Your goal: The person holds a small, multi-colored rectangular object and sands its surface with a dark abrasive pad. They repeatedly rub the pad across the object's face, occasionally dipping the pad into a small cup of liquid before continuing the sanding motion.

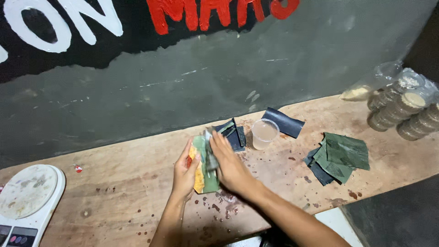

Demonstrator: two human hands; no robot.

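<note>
Gripping yellow-green sponge block (204, 176) upright: left hand (184, 173) fingers closed round edge; right hand (230, 165) presses small sheet (210, 153) on face. Likely light, soft, wet-slippery; hold by sides.

Left hand (184, 171) cups a flat green-and-orange piece (201, 176) from the left, fingers curled at its edge. Right hand (228, 164) lies across its face, pressing a small grey strip (210, 158) against it. Both hover over a stained wooden bench (137, 183). Just behind the hands: dark folded sheets (234, 135), then a plastic cup (264, 133) of cloudy liquid. Green sheets (340, 155) lie stacked to the right. Bagged round tins (404, 107) at far right; white scale (27, 201) at far left.
</note>
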